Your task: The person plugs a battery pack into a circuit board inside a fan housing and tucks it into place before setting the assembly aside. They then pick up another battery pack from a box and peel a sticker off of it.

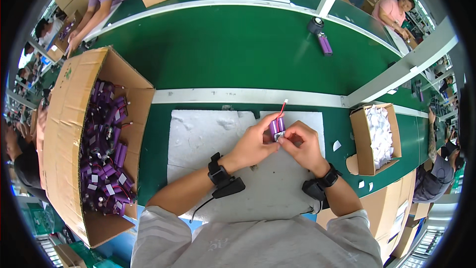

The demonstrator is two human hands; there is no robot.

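Above the white foam board (208, 141), my left hand (252, 144) grips a small purple battery pack (276, 126). A red lead with a white plug rises from its upper end. My right hand (303, 143) pinches at the pack's lower end, where a small whitish patch (279, 134) shows; its fingertips cover part of it. Both hands are close together, almost touching. Dark bands with small devices sit on both wrists.
To the left stands a big cardboard box (69, 134) of purple packs. A smaller box (363, 144) at right holds white paper pieces. A white rail (238, 95) crosses beyond the board. Farther off, purple cells (325, 44) lie on the green belt. Other people work around.
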